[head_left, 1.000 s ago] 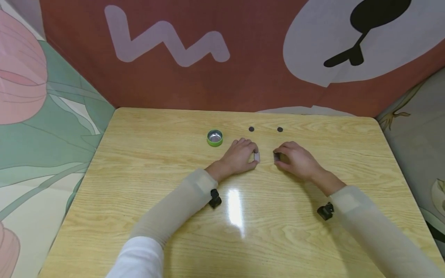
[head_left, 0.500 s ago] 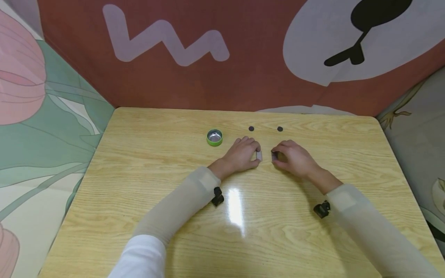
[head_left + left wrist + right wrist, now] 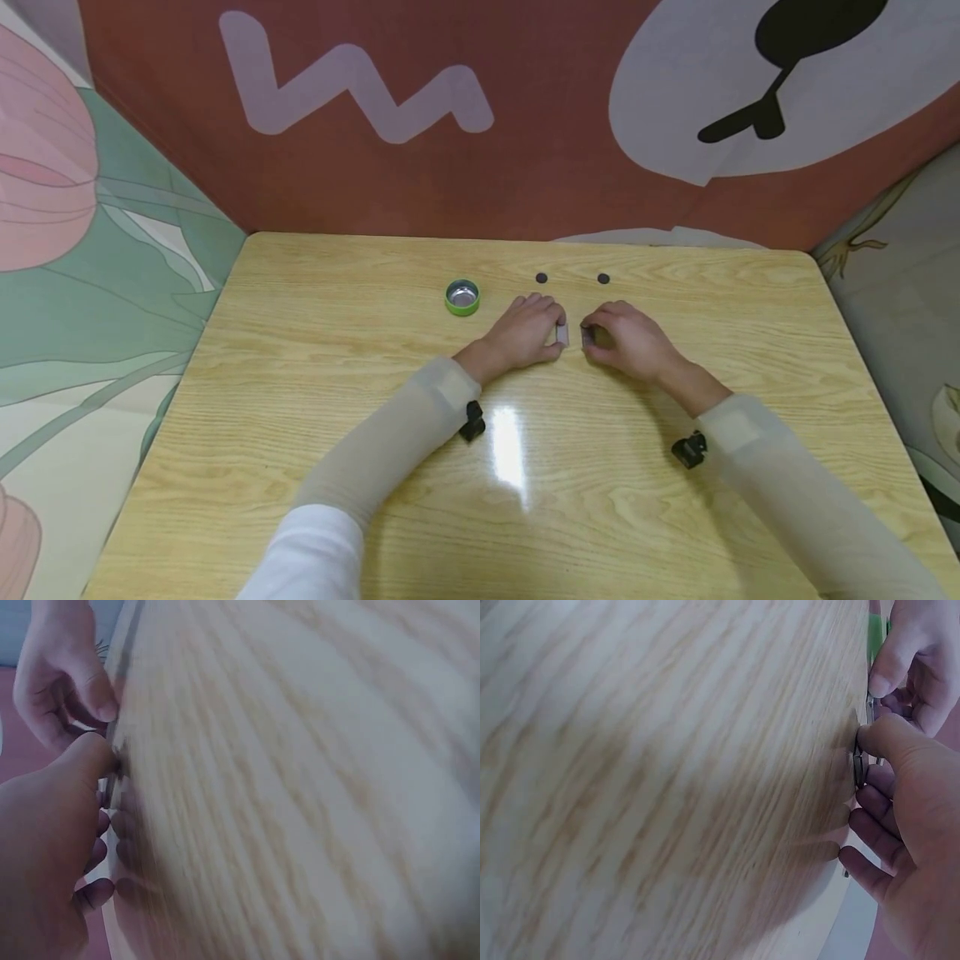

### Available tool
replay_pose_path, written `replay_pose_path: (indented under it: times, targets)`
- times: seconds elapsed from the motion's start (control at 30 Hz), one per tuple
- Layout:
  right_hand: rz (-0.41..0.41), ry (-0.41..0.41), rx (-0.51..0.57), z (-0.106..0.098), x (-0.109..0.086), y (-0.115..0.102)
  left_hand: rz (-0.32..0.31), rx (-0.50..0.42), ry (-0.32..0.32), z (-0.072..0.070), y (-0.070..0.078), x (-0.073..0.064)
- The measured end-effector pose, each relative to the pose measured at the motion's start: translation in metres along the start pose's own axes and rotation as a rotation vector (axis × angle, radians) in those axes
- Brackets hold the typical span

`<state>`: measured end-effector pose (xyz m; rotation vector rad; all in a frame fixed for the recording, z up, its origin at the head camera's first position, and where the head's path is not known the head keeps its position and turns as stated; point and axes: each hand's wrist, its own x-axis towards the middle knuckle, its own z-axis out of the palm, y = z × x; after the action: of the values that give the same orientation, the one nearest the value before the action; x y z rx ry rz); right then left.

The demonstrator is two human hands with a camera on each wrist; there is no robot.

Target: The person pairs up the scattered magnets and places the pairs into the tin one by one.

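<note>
My left hand (image 3: 520, 333) pinches a small pale grey rectangular piece (image 3: 562, 335) by its short ends, between thumb and fingers. Facing it, my right hand (image 3: 636, 340) grips a darker small rectangular piece (image 3: 588, 336) the same way. A narrow gap separates the two pieces, both low at the tabletop. From the right wrist view, the right hand's piece (image 3: 859, 768) looks thin, dark and shiny along its edge. Fingers cover much of both pieces, and their exact kind cannot be made out.
A small round green tin (image 3: 462, 298), open at the top, stands left of the hands on the wooden table (image 3: 360, 283). Two dark discs, a left disc (image 3: 542, 278) and a right disc (image 3: 603, 279), lie behind the hands. A patterned cloth wall (image 3: 525, 183) rises at the back.
Both hands have slid inward, the left to the right and the right to the left, so the gap between the two pieces has narrowed. Tin and discs have stayed put.
</note>
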<state>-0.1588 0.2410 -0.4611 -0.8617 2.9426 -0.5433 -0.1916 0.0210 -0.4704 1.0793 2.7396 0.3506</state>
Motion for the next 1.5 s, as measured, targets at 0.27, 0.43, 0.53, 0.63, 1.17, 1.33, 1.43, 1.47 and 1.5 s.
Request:
replay_pose_path:
  times: [0.27, 0.43, 0.53, 0.63, 1.17, 1.33, 1.43, 1.47, 1.5]
  targets:
    - [0.008, 0.015, 0.006, 0.0011, 0.0021, -0.0008, 0.024, 0.04, -0.012, -0.0008, 0.0, 0.0015]
    - [0.015, 0.016, 0.015, 0.0021, 0.0032, -0.0027, 0.035, 0.052, -0.014, -0.0004, 0.0006, 0.0028]
    - [0.014, 0.011, 0.012, 0.0032, 0.0051, -0.0049, 0.047, 0.06, -0.013, -0.0002, 0.0012, 0.0037]
    - [0.015, 0.007, 0.0, 0.0041, 0.0071, -0.0067, 0.058, 0.068, -0.007, -0.0008, 0.0018, 0.0048]
    - [0.012, 0.015, 0.009, 0.0044, 0.0065, -0.0068, 0.063, 0.08, -0.003, 0.0, 0.0024, 0.0049]
    - [-0.005, 0.026, 0.019, 0.0049, 0.0074, -0.0055, 0.067, 0.087, -0.006, 0.0013, 0.0017, 0.0054]
    - [-0.012, 0.03, 0.022, 0.0051, 0.0088, -0.0042, 0.069, 0.083, -0.005, 0.0014, 0.0014, 0.0055]
    - [-0.011, 0.028, 0.021, 0.0052, 0.0095, -0.0036, 0.07, 0.081, -0.004, 0.0011, 0.0014, 0.0054]
    - [-0.011, 0.025, 0.022, 0.0051, 0.0101, -0.0033, 0.069, 0.08, -0.004, 0.0008, 0.0014, 0.0054]
